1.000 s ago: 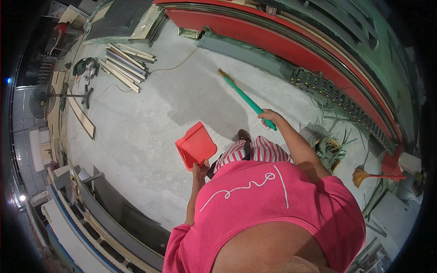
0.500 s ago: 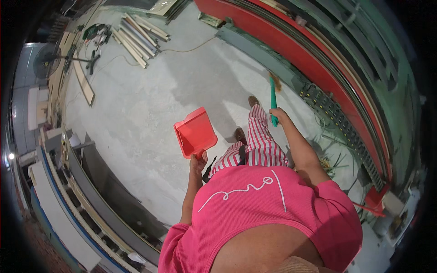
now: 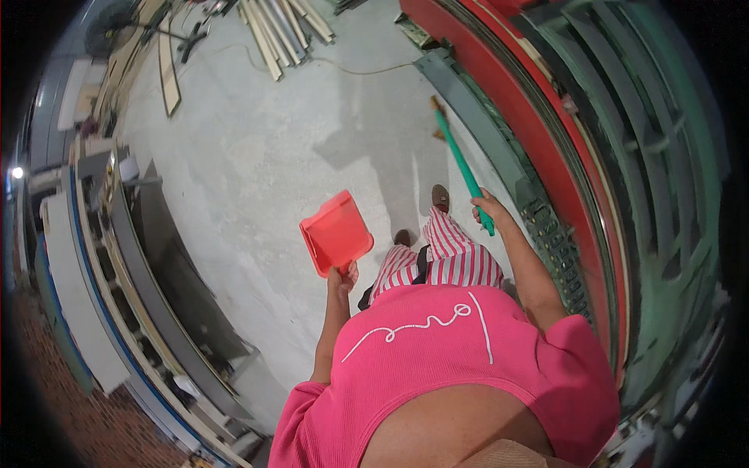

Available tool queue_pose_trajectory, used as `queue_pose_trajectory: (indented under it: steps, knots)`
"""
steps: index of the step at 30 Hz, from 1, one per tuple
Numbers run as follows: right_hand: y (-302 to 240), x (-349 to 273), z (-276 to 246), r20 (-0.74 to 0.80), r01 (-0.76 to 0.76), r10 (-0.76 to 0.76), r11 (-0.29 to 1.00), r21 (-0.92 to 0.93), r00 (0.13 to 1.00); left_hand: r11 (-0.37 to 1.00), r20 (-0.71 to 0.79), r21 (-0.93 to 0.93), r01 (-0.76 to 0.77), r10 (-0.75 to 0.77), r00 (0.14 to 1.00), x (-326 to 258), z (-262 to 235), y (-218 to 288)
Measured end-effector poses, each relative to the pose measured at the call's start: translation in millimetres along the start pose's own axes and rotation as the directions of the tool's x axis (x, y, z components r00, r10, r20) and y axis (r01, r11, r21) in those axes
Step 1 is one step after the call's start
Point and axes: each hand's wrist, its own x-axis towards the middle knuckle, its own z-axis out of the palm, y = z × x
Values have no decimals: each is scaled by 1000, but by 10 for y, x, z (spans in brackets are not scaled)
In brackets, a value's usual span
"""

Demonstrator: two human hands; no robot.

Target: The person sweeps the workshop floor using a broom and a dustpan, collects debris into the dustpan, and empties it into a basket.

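Observation:
My left hand (image 3: 342,277) is closed round the handle of a red dustpan (image 3: 337,232), which is held out in front of my left side above the floor. No debris can be made out in its pan. In my right hand (image 3: 490,206) I grip a hand brush (image 3: 463,163) by its long green handle. Its brown bristles (image 3: 438,117) point away from me, close to the foot of the grey-green metal beam on the right. Whether the bristles touch the floor I cannot tell.
Red and green metal beams (image 3: 538,101) line the right side. Stacked boards and panels (image 3: 101,257) run along the left. Long pale strips (image 3: 273,35) lie on the concrete floor (image 3: 226,156) ahead, with a thin cable (image 3: 367,72) near them. A stand fan (image 3: 109,30) stands far left.
I have moved forward along the floor, and the strips ahead are closer to the top edge. The brush has swung leftward, its handle now slanting. The dustpan keeps nearly the same place before me.

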Motion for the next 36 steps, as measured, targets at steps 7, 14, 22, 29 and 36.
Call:
queue_pose_trajectory:
  steps: [7,14,22,29,36]
  knots:
    - [-434,601,192,-1,-86,92,923,-374,996,941,84,-336,-52,85,993,-261,579,-371]
    - [-919,448,573,344,-255,396,886,-387,852,865,-36,-496,-83,75,997,-315,445,-1018]
    - [-1233,857,551,212,-41,204,806,-590,956,598,-259,-783,-172,-63,964,-300,0,-2006]
    - [-1337,1718,830,-48,-402,453,733,-548,890,344,-296,-898,-275,-7,955,-510,95,-2802]
    - [-354,1351,1448,380,11,475,613,-790,794,108,-258,-963,-247,-105,960,-619,260,-3735]
